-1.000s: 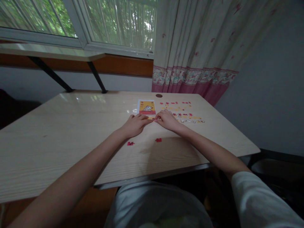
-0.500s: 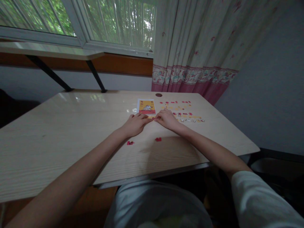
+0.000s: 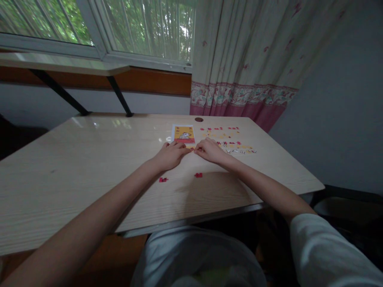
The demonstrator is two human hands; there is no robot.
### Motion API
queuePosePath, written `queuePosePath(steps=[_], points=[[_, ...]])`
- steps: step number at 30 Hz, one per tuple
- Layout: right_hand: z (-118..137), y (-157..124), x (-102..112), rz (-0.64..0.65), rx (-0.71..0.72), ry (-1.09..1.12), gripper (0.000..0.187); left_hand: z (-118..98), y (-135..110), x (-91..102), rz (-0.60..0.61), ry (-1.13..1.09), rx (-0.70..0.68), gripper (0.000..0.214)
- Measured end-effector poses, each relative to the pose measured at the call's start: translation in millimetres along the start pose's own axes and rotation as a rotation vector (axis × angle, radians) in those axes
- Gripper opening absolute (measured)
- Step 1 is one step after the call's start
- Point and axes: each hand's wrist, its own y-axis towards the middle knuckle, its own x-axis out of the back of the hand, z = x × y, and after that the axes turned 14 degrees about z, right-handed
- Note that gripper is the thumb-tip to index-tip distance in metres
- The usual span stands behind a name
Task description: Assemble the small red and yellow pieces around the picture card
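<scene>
Just below a picture card (image 3: 184, 133) with a white animal on yellow and red, a small red jigsaw piece (image 3: 192, 149) lies between my fingertips, against a strip of yellow. My left hand (image 3: 171, 154) rests on the table to its left, fingers bent and thumb reaching to the piece. From the right, my right hand (image 3: 210, 150) pinches at the same piece with thumb and forefinger. The fingers hide much of the piece and what adjoins it. Closer to me lie two loose red pieces, a left one (image 3: 163, 179) and a right one (image 3: 198, 175).
Right of the card, rows of red pieces (image 3: 220, 128), yellow pieces (image 3: 221, 135) and white pieces (image 3: 243, 151) are spread out. A round dark hole cover (image 3: 199, 119) is set in the table (image 3: 89, 159) near its back edge. A raised shelf (image 3: 66, 63) stands at the back left.
Both hands stay at the same piece with hardly any movement. The whole view has shifted slightly; the loose pieces have not visibly moved on the table.
</scene>
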Motion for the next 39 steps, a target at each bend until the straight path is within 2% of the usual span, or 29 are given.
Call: queuePosePath(steps=[7, 13, 23, 28, 34, 39], points=[[-3.6, -0.1, 0.8, -0.044, 0.024, -0.064, 0.023, 0.2, 1.0, 1.0, -0.018, -0.004, -0.022, 0.042], [-2.6, -3.7, 3.3, 0.005, 0.019, -0.126, 0.025, -1.7, -0.5, 2.1, -0.033, 0.001, -0.025, 0.041], [13.6, -11.1, 8.9, 0.037, 0.052, -0.314, 0.031, -2.4, 0.4, 1.1, -0.014, 0.056, -0.003, 0.042], [9.5, -7.8, 6.3, 0.021, 0.045, -0.265, 0.029, -2.1, -0.1, -1.5, -0.025, 0.072, -0.007, 0.044], [-1.4, -1.4, 0.7, -0.002, 0.034, -0.103, 0.022, -1.3, -1.2, 0.0, -0.012, 0.085, -0.014, 0.047], [-3.0, -0.2, -0.3, -0.01, 0.011, -0.078, 0.021, -1.8, -1.4, 1.9, -0.001, 0.082, -0.012, 0.048]])
